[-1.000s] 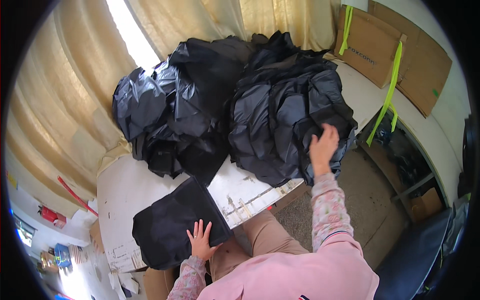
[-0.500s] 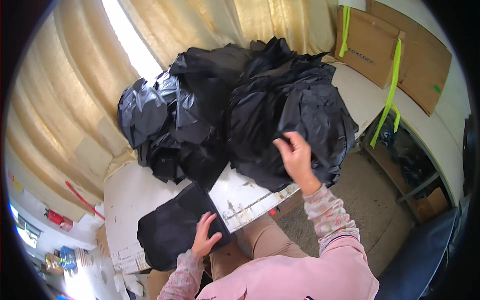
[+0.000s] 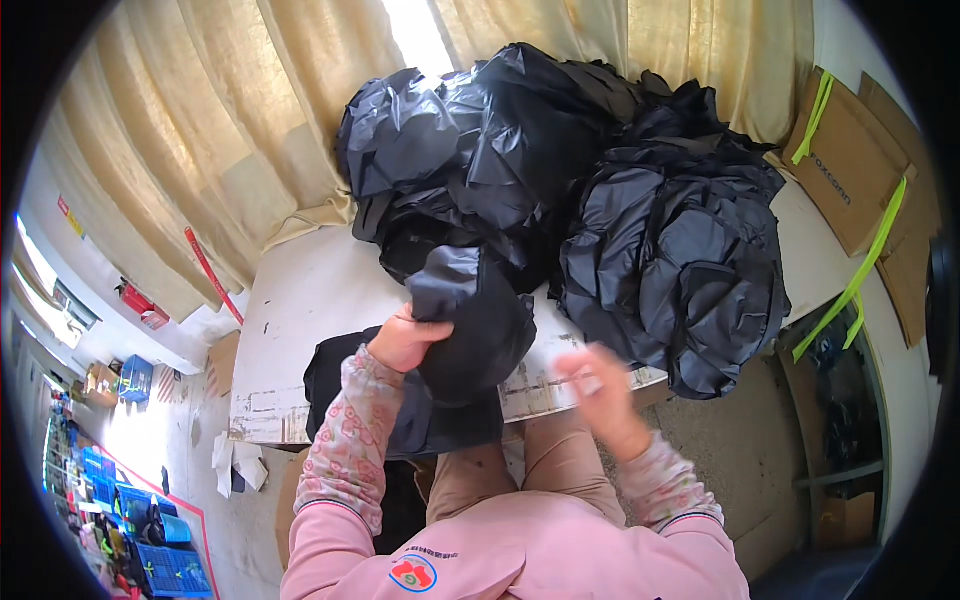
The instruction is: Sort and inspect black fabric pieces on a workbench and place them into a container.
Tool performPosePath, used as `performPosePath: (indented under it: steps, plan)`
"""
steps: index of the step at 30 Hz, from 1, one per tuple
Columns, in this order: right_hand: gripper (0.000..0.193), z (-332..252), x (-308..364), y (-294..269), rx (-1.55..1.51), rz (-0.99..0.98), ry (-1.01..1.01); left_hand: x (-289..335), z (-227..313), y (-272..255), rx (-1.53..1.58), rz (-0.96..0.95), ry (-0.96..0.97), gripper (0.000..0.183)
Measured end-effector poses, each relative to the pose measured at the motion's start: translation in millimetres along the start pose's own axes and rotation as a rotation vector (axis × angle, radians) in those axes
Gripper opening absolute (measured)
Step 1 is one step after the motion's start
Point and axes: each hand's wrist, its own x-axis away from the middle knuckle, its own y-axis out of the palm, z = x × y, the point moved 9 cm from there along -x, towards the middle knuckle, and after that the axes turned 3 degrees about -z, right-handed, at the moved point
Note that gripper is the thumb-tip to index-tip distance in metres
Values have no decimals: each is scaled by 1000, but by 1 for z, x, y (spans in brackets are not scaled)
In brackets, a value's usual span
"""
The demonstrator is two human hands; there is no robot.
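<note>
My left hand [image 3: 404, 340] grips the edge of a soft black fabric piece [image 3: 476, 335], raised above the table and bent over. Beneath it another black fabric piece [image 3: 345, 372] lies flat along the table's front edge, partly covered. My right hand [image 3: 604, 402] is raised just past the front edge, apart from the held piece; motion smears its fingers. Ahead of it, a heap of layered black fabric pieces [image 3: 672, 262] spills over the edge. Beside that, on the left, rises a crumpled pile of shinier black material [image 3: 470, 140].
The white worn table [image 3: 285, 310] reaches back to beige curtains [image 3: 230, 130]. Cardboard sheets [image 3: 848, 165] with a yellow-green strap [image 3: 872, 262] stand at the right. A red pole [image 3: 212, 270] is at the left, with blue crates [image 3: 165, 570] on the floor beyond.
My left hand has taken hold of a black piece and lifted it off the table. My right hand has moved away from the right heap toward me. The view has shifted left.
</note>
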Motion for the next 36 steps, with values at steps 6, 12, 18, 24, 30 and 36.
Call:
performPosePath:
  steps: [6, 12, 18, 24, 30, 36]
  plan:
    - [92, 2, -66, -9, -80, -274, 27, 5, 26, 41, -141, -412, -45, 40]
    - [27, 13, -56, 14, -95, -335, 165, -20, 93, 46, -1002, 45, 346, 36]
    - [23, 23, -69, -15, -159, 163, 386, 24, 31, 141, -1446, -53, 437, 104]
    - [58, -25, -64, 24, -50, -47, -50, 13, 2, 94, -896, 305, 568, 67]
    - [68, 19, -20, 47, 98, 47, 165, -7, -16, 83, -528, 124, 329, 41]
    - [40, 0, -27, 38, 59, 51, 81, 18, 4, 129, -1632, 124, 477, 92]
